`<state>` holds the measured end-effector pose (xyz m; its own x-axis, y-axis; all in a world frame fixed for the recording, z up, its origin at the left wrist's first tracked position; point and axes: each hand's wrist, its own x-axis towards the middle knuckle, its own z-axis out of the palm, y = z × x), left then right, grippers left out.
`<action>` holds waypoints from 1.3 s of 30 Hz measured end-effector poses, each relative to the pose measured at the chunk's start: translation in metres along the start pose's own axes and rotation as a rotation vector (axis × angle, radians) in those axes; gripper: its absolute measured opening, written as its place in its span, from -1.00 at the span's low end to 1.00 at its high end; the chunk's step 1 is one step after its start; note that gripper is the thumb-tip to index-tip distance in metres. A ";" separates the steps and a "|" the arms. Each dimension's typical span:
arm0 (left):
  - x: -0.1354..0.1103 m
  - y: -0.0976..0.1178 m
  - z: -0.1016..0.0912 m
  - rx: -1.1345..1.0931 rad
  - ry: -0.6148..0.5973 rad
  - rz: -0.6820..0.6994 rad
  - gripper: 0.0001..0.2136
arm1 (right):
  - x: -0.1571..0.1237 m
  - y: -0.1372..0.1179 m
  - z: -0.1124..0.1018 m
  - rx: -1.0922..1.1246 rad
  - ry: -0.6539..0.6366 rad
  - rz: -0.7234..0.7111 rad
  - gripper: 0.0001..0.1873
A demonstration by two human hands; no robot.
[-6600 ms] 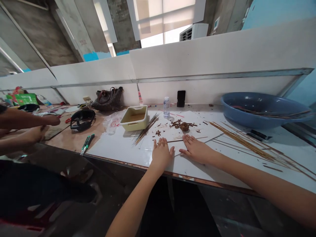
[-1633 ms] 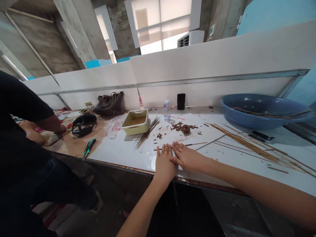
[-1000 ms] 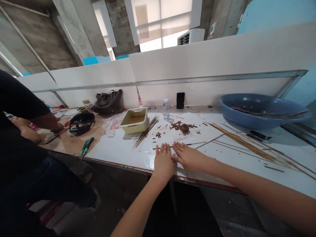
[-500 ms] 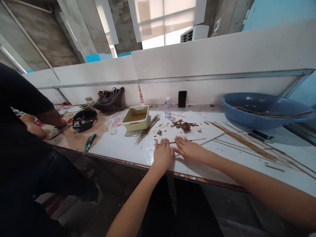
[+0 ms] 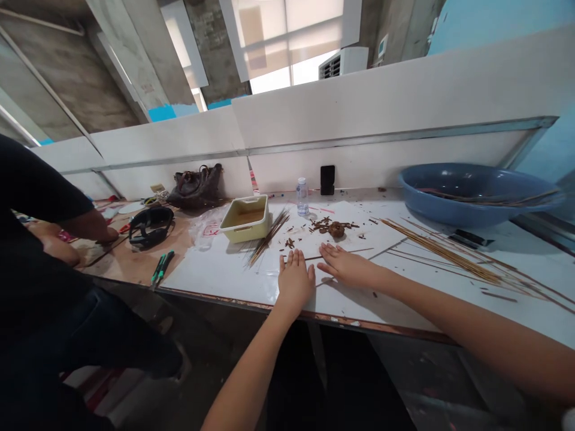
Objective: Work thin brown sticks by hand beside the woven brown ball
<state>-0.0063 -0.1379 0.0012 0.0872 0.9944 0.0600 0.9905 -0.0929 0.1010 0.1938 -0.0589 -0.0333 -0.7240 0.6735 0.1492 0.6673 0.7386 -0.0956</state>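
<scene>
1. On the white board (image 5: 215, 269), the left hand (image 5: 294, 278) and the right hand (image 5: 345, 267) lie palm down, side by side near the front edge.
2. The fingers of both hands are flat and slightly spread, and neither hand has hold of anything.
3. Just beyond the fingertips on the board, a thin stick (image 5: 344, 252) lies nearest the hands. The right hand's fingers sit at or just beside it, but I cannot tell whether they touch.
4. Further back on the board, brown chips (image 5: 321, 225) lie scattered around a brown clump (image 5: 336, 229). A bunch of thin sticks (image 5: 267, 237) lies to the left of them, beside a yellow tray (image 5: 246, 219).
5. To the right of the board, a long spread of sticks (image 5: 442, 252) lies loose in front of a blue basin (image 5: 449, 215), which holds a few more sticks.
6. So far, the chips lie cut or broken on the board while many long sticks lie whole and unbundled.
7. Left of the board, a co-worker's hand (image 5: 96, 227) rests on a brown-covered stretch of the bench, well apart from the person's own hands.
</scene>
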 end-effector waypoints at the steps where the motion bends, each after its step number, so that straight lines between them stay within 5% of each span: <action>1: 0.002 0.001 -0.001 0.006 -0.003 -0.009 -0.38 | 0.002 0.000 -0.002 -0.003 -0.016 0.005 -0.27; 8: -0.032 0.000 0.015 0.037 0.044 0.044 -0.36 | -0.043 -0.015 0.012 -0.045 0.054 -0.052 -0.20; 15: 0.008 -0.003 -0.002 0.005 -0.039 -0.014 -0.36 | 0.004 -0.004 -0.013 -0.052 -0.098 0.096 -0.16; 22: -0.035 -0.007 0.010 0.006 0.000 0.039 -0.35 | -0.041 -0.009 0.011 -0.049 0.006 -0.007 -0.12; 29: 0.007 -0.001 0.003 -0.012 0.000 -0.049 -0.35 | -0.003 0.003 -0.002 -0.009 -0.079 0.117 -0.07; 35: -0.031 -0.002 0.013 0.018 0.043 -0.005 -0.37 | -0.048 -0.005 0.022 -0.028 0.022 0.038 -0.01; 39: -0.018 -0.004 0.008 0.011 -0.001 -0.006 -0.37 | -0.037 0.006 0.014 -0.042 -0.054 0.013 -0.09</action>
<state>-0.0109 -0.1552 -0.0079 0.0814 0.9950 0.0582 0.9922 -0.0864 0.0901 0.2221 -0.0795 -0.0534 -0.7230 0.6844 0.0945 0.6826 0.7287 -0.0554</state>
